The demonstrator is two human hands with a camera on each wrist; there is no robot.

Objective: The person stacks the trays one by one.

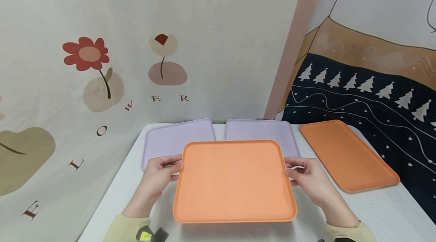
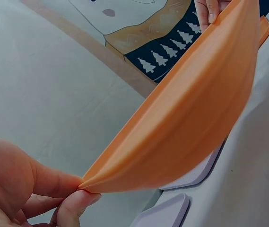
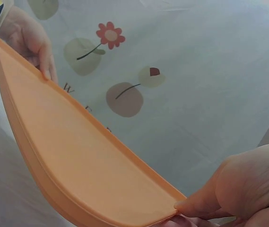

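Note:
An orange rectangular tray [image 1: 235, 181] with rounded corners and a low rim is held up over the white table, its inner face toward the head camera. My left hand [image 1: 157, 177] pinches its left edge between thumb and fingers, which the left wrist view shows closely. On the opposite edge, my right hand [image 1: 308, 179] pinches the rim the same way. In the right wrist view the tray [image 3: 91, 156] runs from the right hand [image 3: 247, 189] up to the left hand [image 3: 28, 40] in the background. Nothing lies in the tray.
Behind the held tray, two lilac trays lie on the table [image 1: 385, 215]: a left one [image 1: 177, 136] and a right one [image 1: 260, 128], both partly covered by it. Another orange tray [image 1: 347, 155] lies at the right. A printed cloth [image 1: 221, 45] hangs behind the table.

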